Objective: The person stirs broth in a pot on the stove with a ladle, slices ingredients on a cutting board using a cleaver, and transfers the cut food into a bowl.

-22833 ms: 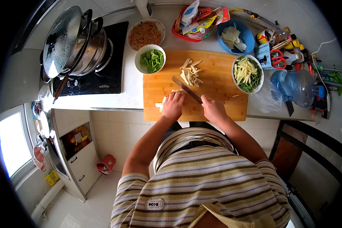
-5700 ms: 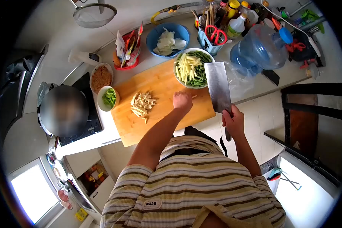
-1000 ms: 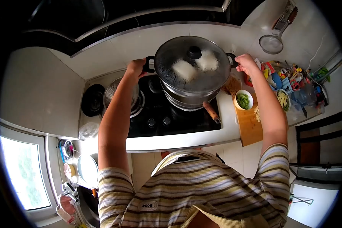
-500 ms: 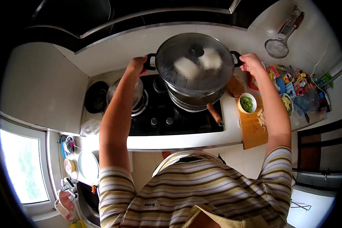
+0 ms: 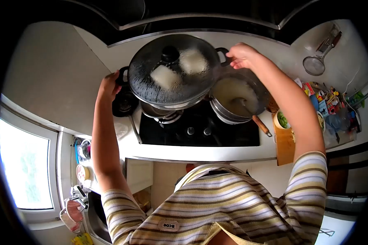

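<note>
Both hands carry a steamer tier (image 5: 178, 105) by its black side handles, raised over the left side of the stove. My left hand (image 5: 109, 85) is closed around the left handle, and my right hand (image 5: 242, 56) grips the right one. A fogged glass lid (image 5: 145, 87) with a round black knob covers the tier; two white blocks (image 5: 165, 76) show through it, blurred by droplets. To the right, an uncovered pot (image 5: 229, 114) holds cloudy liquid (image 5: 234, 92). A ladle (image 5: 261, 124) with a wooden handle rests in it.
A dark frying pan (image 5: 124, 104) and a strainer (image 5: 155, 111) lie at the left of the black cooktop (image 5: 200, 136). At right are a cutting board (image 5: 285, 143), a bowl of chopped greens (image 5: 282, 119) and assorted packets. A range hood (image 5: 204, 22) hangs above.
Both hands have moved the lidded steamer tier leftward, off the pot. The pot's cloudy liquid and the ladle inside are now exposed. The camera view has shifted somewhat.
</note>
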Tool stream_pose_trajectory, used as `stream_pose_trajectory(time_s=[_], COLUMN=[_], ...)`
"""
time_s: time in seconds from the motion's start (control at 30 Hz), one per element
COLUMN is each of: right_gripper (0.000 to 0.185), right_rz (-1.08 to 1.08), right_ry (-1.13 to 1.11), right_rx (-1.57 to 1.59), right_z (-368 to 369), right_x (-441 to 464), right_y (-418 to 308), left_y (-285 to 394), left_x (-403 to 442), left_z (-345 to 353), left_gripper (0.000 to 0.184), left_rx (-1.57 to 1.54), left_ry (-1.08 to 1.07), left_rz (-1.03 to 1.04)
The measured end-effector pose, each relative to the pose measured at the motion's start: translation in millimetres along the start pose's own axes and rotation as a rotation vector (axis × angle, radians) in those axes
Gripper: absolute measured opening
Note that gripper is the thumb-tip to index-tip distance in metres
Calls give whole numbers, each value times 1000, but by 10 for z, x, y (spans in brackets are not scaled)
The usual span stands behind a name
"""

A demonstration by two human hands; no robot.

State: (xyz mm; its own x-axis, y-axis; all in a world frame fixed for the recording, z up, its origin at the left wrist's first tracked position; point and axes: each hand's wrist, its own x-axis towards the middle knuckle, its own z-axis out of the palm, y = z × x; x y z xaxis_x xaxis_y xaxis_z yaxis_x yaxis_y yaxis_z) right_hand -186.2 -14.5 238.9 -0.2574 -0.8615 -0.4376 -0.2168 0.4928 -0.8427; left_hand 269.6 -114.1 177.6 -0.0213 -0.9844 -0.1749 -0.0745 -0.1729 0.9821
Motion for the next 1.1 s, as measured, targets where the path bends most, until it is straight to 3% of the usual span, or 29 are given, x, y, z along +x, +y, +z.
stream_pose_trajectory(time_s=[0.17,0.33,0.6,0.73,0.8,0.87,0.93,0.97,1.0,1.1], right_gripper=[16,5,12,18,25,25,27,36,36,59], right_rz=[70,109,134,109,38,-90,-315,-531,-641,-59], right_ry=[-19,86,155,24,139,-30,-32,19,90,79], right_rx=[-108,-209,-371,-278,-274,-545,-706,-997,-1008,-1392], right_z=[947,1644,1978,1966,1988,1760,1339,1066,787,329], right_x=[753,1398,1665,1900,1890,1448,681,426,94,-1095], right_y=[-143,-1,181,330,395,197,35,108,315,745], left_y=[-408,-1081,-1825,-1921,-2000,-1938,-1929,-1912,-1969,-1957], left_x=[-164,-199,-199,-190,-149,-225,-261,-271,-273,-507], left_z=[-682,-807,-707,-693,-772,-764,-783,-795,-869,-894], left_gripper=[29,30,32,33,32,30,31,32,34,40], left_rx=[2,-47,-213,-197,-169,-127,-132,-169,-232,-232], left_ry=[126,226,199,301,255,237,239,250,211,339], left_rz=[-59,-74,-178,-183,-215,-210,-205,-248,-240,-272])
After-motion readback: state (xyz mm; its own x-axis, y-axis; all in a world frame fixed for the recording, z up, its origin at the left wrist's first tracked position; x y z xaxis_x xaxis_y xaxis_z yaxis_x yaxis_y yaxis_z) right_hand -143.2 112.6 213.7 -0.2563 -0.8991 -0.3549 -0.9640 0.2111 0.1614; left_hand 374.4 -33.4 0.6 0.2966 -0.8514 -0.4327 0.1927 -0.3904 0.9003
